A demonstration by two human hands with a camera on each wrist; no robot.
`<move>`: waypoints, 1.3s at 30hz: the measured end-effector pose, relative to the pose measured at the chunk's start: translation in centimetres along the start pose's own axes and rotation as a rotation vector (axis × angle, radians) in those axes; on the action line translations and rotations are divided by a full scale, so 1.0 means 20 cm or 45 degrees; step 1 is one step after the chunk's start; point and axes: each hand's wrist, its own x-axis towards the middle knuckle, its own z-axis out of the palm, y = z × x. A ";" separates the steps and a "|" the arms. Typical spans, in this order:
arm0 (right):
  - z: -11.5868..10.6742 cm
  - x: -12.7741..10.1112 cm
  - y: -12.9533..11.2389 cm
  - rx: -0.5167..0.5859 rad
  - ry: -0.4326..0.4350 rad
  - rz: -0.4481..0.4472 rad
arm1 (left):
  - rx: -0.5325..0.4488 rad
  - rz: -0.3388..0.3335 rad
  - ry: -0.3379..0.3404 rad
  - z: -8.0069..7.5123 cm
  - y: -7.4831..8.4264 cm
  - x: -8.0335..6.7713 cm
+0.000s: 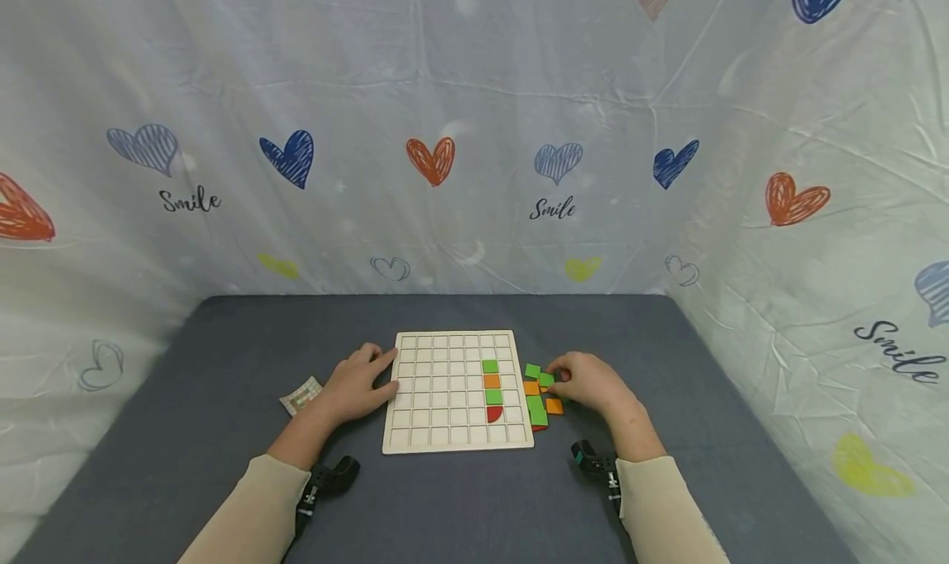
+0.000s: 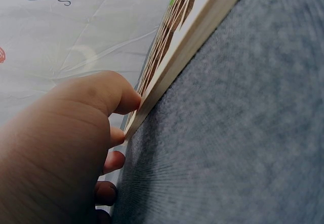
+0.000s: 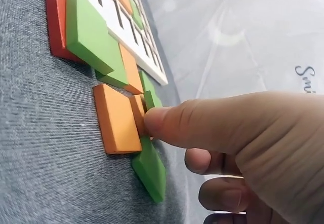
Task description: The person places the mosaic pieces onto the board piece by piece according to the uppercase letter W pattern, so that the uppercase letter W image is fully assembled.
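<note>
A pale wooden grid board (image 1: 437,395) lies on the table with a column of coloured tiles in it: a green tile (image 1: 490,366), an orange tile (image 1: 491,380), another green tile and a red quarter-round tile (image 1: 494,414). My left hand (image 1: 352,389) touches the board's left edge with thumb and index fingertip, fingers spread. At the loose tiles right of the board, my right hand (image 1: 589,380) pinches a green square tile (image 1: 546,379). Its thumb also lies close to an orange tile (image 3: 138,113) in the right wrist view; the index fingertip is hidden there.
Loose green, orange and red tiles lie in a pile by the board's right edge, including an orange square (image 1: 554,406) and a larger green piece (image 1: 537,410). A small printed card (image 1: 301,395) is partly under the left wrist. A patterned curtain (image 1: 474,243) stands behind the dark table (image 1: 460,506).
</note>
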 end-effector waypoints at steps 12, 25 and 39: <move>-0.08 -0.06 -0.06 -0.070 0.156 -0.065 | -0.013 -0.008 -0.001 -0.01 0.00 -0.01; -0.10 -0.11 -0.25 -0.056 0.195 -0.188 | -0.010 -0.006 0.006 -0.01 0.00 -0.01; 0.01 -0.13 -0.41 -0.271 0.206 -0.519 | -0.013 -0.011 0.006 -0.01 0.01 0.00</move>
